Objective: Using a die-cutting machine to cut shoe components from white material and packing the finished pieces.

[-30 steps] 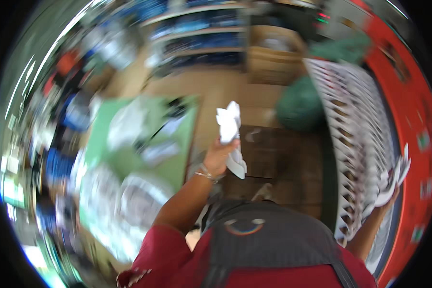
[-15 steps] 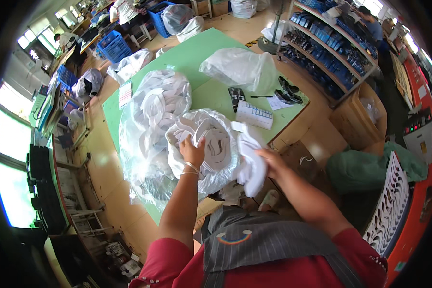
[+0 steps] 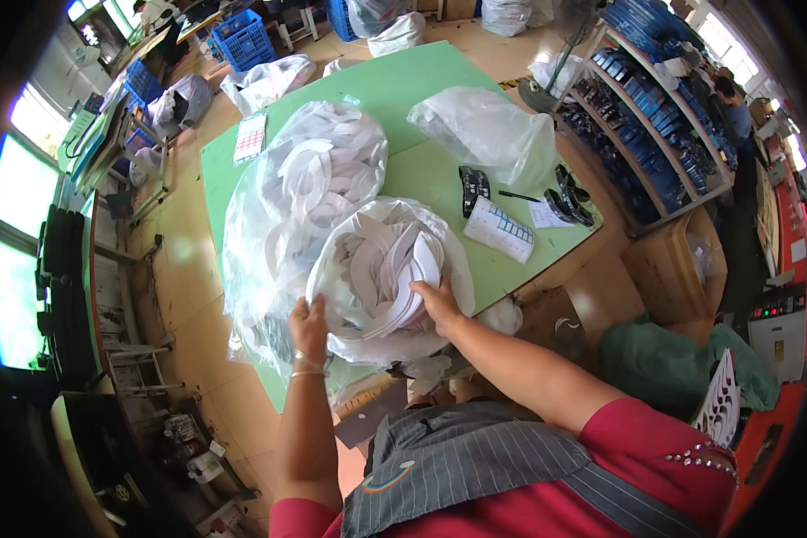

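An open clear plastic bag (image 3: pixel 459 269) full of white crescent-shaped pieces (image 3: pixel 377 269) stands at the near edge of the green table (image 3: pixel 412 76). On the bag's left rim, my left hand (image 3: pixel 308 330) is closed, pinching the plastic. My right hand (image 3: pixel 439 308) reaches over the bag's right side, its fingers closed around the edge of a bundle of white crescent pieces (image 3: pixel 426 255) lying inside. A second, larger clear bag (image 3: pixel 260 224) with more such pieces lies behind and to the left, against the first.
An empty-looking plastic bag (image 3: pixel 489 130) lies at the table's far right. Near it are black curved items (image 3: pixel 569 197), a pen (image 3: pixel 518 196) and a rolled printed sheet (image 3: pixel 499 229). A loaded shelf rack (image 3: pixel 646 125) and a cardboard box (image 3: pixel 681 260) stand to the right.
My right hand has brought its bundle of white pieces from beside the bag into it. My left hand has moved from the pieces inside down to the bag's left rim.
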Demonstrator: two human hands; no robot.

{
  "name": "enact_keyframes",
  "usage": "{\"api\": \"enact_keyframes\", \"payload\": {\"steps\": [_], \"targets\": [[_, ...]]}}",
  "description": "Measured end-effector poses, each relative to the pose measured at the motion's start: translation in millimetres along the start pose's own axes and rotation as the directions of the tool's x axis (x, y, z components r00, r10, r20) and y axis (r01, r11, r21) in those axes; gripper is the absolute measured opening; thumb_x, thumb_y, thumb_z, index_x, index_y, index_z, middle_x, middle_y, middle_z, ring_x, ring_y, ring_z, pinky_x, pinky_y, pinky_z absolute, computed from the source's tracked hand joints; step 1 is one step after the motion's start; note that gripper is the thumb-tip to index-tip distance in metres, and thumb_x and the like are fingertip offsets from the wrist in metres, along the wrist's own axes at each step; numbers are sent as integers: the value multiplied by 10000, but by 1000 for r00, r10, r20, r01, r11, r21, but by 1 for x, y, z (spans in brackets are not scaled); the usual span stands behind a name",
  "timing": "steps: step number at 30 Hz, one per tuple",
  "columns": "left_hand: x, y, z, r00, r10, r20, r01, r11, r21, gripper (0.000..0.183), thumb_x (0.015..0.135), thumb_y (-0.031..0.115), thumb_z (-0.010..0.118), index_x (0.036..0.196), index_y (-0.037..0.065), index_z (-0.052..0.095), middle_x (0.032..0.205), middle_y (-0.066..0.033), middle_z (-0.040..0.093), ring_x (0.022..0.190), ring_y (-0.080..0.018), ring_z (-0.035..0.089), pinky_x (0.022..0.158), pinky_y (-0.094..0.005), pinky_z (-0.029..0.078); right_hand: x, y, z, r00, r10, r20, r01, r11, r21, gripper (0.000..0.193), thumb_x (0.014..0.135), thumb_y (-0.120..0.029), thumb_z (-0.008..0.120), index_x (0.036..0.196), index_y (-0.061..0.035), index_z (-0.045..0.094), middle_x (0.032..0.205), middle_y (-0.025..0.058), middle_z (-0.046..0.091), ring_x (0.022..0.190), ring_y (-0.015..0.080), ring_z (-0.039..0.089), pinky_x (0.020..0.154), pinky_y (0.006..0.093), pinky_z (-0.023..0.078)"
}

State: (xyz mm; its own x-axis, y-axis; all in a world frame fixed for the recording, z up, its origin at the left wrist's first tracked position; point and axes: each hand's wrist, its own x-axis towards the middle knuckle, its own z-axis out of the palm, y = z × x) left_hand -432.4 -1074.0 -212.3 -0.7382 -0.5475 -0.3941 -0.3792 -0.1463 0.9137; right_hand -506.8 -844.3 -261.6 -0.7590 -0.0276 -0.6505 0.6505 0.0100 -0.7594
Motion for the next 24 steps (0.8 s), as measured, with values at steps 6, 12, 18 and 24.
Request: {"api": "enact_keyframes", "payload": {"steps": [6, 12, 18, 24], "targets": [[-65, 60, 14, 986, -138, -90, 87, 900, -426, 131, 914, 160, 572, 971, 42, 574, 826, 7, 596, 688, -76, 531, 575, -238, 420, 8, -7, -37, 980, 197, -11, -186, 903, -388, 681, 716, -425, 712, 1142, 73, 526, 1108, 191, 562, 1022, 257, 540, 870, 374, 422], [-86, 53, 46, 926, -362, 110, 378, 871, -314, 234, 874, 182, 639, 1046, 52, 548, 951, -40, 611, 818, -128, 581, 693, -290, 484, -26, -20, 24, 960, 260, 104, -275, 945, 177, 823, 754, -486, 692, 1201, 149, 419, 1057, 247, 581, 931, 289, 593, 752, 428, 497], [-91, 135, 46, 999, -54, -4, 47, 908, -417, 212, 844, -18, 605, 773, 126, 467, 768, -7, 570, 684, -103, 560, 642, -241, 488, 5, -50, -12, 900, -142, 412, 384, 703, -598, 921, 777, -595, 608, 1307, 105, 332, 1161, 330, 522, 1049, 437, 539, 882, 416, 451], [-78, 133, 28, 978, -91, -187, 5, 910, -414, 227, 838, -30, 604, 764, 129, 459, 767, -2, 556, 680, -108, 551, 648, -255, 493, 51, -96, -77, 882, -246, 402, 468, 557, -687, 773, 816, -585, 570, 1340, -39, 413, 1305, 233, 469, 1165, 429, 465, 939, 440, 407]]}}
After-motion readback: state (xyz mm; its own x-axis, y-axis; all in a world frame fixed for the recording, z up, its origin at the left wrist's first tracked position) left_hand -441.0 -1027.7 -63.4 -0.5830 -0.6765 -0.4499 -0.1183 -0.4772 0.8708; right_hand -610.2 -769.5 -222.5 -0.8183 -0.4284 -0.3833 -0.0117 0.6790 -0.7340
